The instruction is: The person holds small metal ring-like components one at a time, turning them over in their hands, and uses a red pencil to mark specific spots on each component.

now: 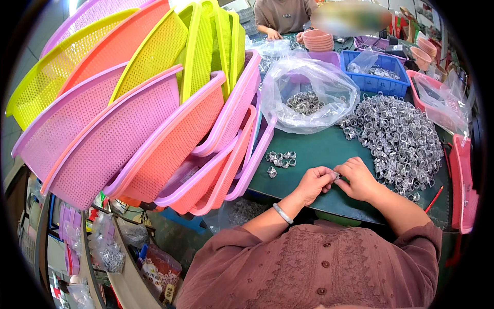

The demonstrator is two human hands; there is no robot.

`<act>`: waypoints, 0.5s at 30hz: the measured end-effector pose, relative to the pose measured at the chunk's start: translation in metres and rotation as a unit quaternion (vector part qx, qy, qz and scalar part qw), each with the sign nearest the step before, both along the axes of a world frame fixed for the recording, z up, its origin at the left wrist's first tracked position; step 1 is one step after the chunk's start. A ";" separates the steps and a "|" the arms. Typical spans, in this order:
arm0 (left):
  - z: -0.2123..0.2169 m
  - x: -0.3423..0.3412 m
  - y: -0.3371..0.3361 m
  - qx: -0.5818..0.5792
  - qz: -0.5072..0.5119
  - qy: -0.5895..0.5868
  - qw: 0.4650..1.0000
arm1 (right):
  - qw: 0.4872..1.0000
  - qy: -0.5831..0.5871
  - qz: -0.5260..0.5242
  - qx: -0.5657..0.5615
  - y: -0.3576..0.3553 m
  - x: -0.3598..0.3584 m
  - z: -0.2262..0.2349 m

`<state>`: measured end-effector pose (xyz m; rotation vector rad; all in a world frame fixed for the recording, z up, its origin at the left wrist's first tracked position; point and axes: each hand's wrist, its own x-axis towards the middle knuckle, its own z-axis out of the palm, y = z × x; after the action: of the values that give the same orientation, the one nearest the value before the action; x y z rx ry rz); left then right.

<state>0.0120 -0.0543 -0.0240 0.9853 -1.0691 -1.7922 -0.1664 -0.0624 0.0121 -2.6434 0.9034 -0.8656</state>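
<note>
Your left hand [313, 184] and right hand [358, 179] meet over the green bench [319, 149], fingertips pinched together on a small silvery metal ring [335, 175], with a silver bangle [282, 213] on your left wrist. Just left of your hands lies a small cluster of rings [280, 159], and to the right a large heap of rings [399, 136] spreads across the bench beside an open clear plastic bag [309, 92] holding more. A leaning stack of pink, orange and yellow mesh baskets [149, 103] fills the left side, and another person [284, 15] sits at the far end.
</note>
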 end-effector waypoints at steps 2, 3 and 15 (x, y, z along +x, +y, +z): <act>0.000 0.000 0.000 0.001 -0.001 0.002 1.000 | 1.000 0.003 -0.001 0.003 0.000 0.000 0.001; 0.000 0.000 0.000 0.001 0.000 0.001 1.000 | 1.000 0.002 -0.001 0.002 0.000 0.000 0.001; 0.001 0.000 0.001 -0.004 0.001 -0.001 1.000 | 1.000 0.004 0.000 0.002 0.000 0.000 0.002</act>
<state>0.0122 -0.0535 -0.0233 0.9829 -1.0752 -1.7833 -0.1663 -0.0621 0.0139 -2.6454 0.9062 -0.8548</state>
